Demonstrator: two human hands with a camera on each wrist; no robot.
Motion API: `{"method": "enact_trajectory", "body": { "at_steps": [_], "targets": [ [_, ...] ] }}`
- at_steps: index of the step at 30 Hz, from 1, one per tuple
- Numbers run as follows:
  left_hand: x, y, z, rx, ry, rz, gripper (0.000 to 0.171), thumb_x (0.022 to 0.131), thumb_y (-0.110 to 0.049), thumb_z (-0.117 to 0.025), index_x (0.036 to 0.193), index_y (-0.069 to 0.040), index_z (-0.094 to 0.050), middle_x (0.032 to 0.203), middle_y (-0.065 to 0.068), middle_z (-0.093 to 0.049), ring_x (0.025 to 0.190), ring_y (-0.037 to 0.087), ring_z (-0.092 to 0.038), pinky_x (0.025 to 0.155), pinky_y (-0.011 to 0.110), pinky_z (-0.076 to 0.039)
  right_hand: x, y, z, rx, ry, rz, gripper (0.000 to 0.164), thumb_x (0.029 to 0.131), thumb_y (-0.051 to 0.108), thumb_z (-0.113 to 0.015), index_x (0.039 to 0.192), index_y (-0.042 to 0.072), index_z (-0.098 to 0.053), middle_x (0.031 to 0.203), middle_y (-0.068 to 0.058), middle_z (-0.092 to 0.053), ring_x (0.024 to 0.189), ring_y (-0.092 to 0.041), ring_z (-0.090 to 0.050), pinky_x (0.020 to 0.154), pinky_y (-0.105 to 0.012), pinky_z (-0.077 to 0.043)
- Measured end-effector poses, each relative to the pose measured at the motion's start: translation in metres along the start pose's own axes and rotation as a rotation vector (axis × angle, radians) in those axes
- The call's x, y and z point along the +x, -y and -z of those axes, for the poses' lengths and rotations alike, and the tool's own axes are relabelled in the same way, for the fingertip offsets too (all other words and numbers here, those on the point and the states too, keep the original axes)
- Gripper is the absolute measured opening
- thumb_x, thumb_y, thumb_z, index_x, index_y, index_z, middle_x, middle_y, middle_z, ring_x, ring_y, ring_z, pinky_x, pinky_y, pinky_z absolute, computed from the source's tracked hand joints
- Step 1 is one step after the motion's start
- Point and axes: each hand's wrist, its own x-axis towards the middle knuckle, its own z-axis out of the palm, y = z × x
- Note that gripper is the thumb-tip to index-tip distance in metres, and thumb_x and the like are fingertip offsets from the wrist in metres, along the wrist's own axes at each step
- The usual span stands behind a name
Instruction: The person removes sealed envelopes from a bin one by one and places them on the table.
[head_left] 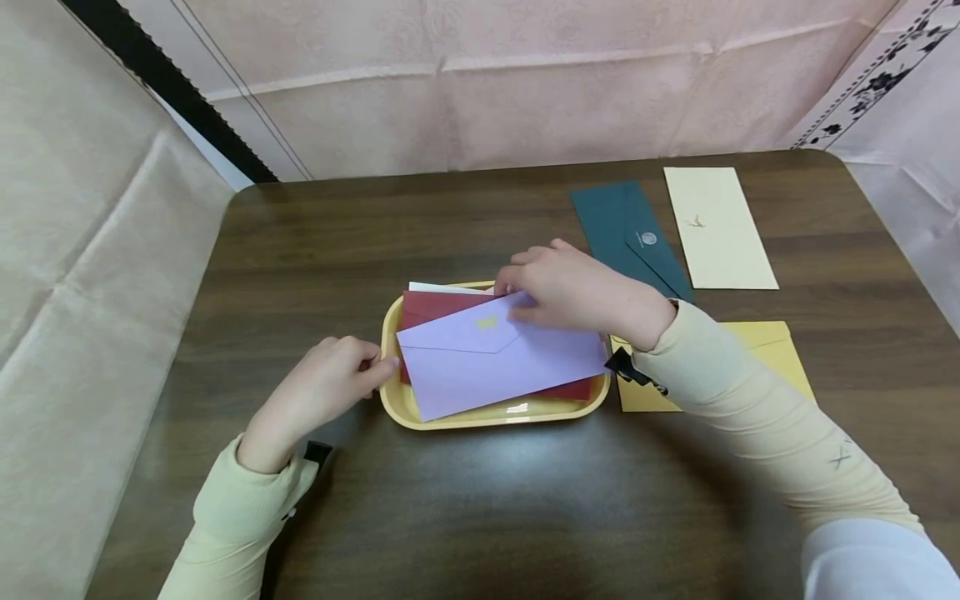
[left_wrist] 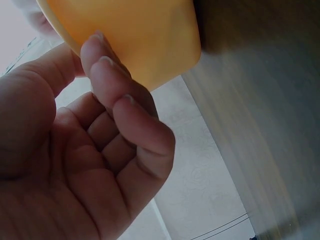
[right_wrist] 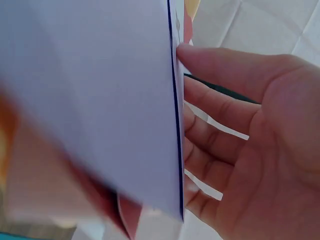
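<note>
A lavender envelope [head_left: 517, 358] with a small gold mark lies tilted over a yellow tray [head_left: 405, 414]. My right hand [head_left: 581, 292] pinches its upper edge, the thumb in front and the fingers behind, as the right wrist view shows of the same envelope [right_wrist: 100, 90]. Under it in the tray lie a red envelope [head_left: 435, 307] and something white [head_left: 442, 288], mostly hidden. At the tray's left end my left hand [head_left: 318, 392] grips the rim; in the left wrist view its thumb and curled fingers [left_wrist: 117, 82] meet at the tray's edge [left_wrist: 165, 50].
Right of the tray lie a dark teal envelope [head_left: 626, 229], a cream card or envelope [head_left: 720, 233] with a small emblem, and a yellow envelope [head_left: 765, 346] partly under the right forearm. Light cloth [head_left: 525, 108] hangs beyond the brown table [head_left: 465, 517].
</note>
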Motion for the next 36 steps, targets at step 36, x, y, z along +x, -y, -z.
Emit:
{"method": "enact_trajectory", "body": {
  "at_steps": [36],
  "targets": [
    [0.0,-0.002,0.0,-0.003,0.012,0.014,0.032,0.091,-0.022,-0.05,0.062,-0.013,-0.06,0.054,-0.004,-0.05,0.049,0.014,-0.042,0.049,0.029,-0.035,-0.003,0.013,-0.003,-0.005,-0.072,0.002,0.028,0.084,0.019,-0.068,0.111,0.013,-0.07,0.1,-0.003,-0.062,0.088,-0.017,-0.057,0.076,-0.036,-0.047]
  ]
}}
